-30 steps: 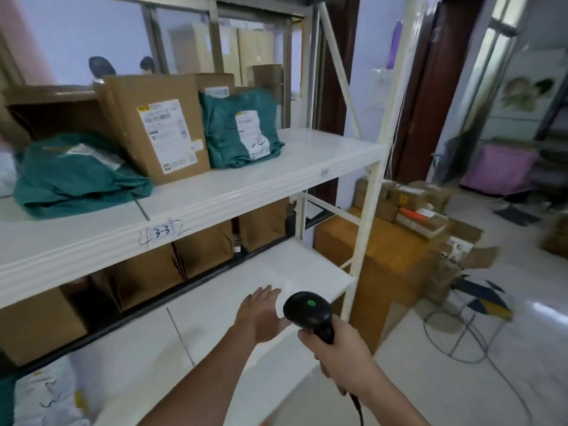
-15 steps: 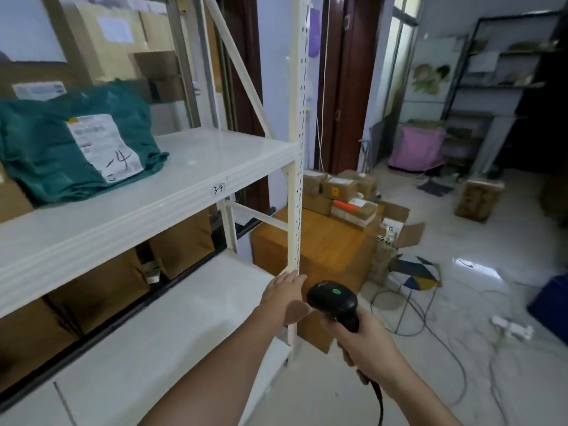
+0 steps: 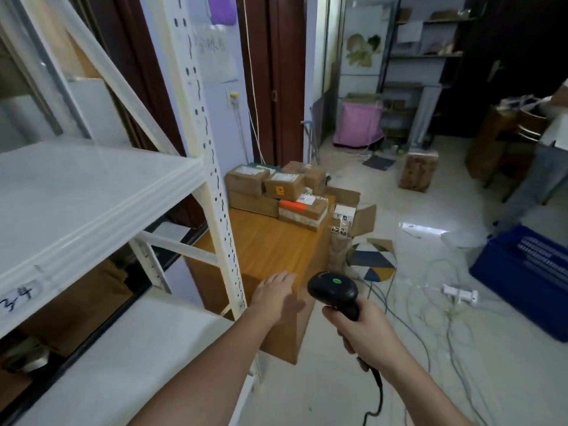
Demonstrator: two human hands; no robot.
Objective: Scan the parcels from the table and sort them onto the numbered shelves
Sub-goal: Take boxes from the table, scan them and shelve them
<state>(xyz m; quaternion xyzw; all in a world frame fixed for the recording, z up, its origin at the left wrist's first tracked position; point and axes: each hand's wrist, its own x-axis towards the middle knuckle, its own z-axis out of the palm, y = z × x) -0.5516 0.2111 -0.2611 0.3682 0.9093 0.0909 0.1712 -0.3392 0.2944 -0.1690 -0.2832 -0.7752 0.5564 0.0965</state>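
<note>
Black scanner [image 3: 333,289] gripped by right hand [image 3: 362,330], cord cut off; left hand [image 3: 275,295] relaxed, empty.

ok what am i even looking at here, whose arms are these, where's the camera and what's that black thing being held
No machine here: these are a person's two bare arms, filmed by one wide-angle camera worn on their head, looking forward and down. That is why the arms come in from the bottom edge.

The right hand grips a black barcode scanner with a green light on top; its cable hangs below the wrist. The left hand holds nothing, fingers straight, reaching forward.

On the left is a white shelf rack; its upper shelf carries a handwritten label that seems to read 3-4. Ahead stands a low wooden table with a cluster of cardboard parcels at its far end. Those are the parcels to scan and sort. Beside the table is a small patterned stool, with cables across the floor.
</note>
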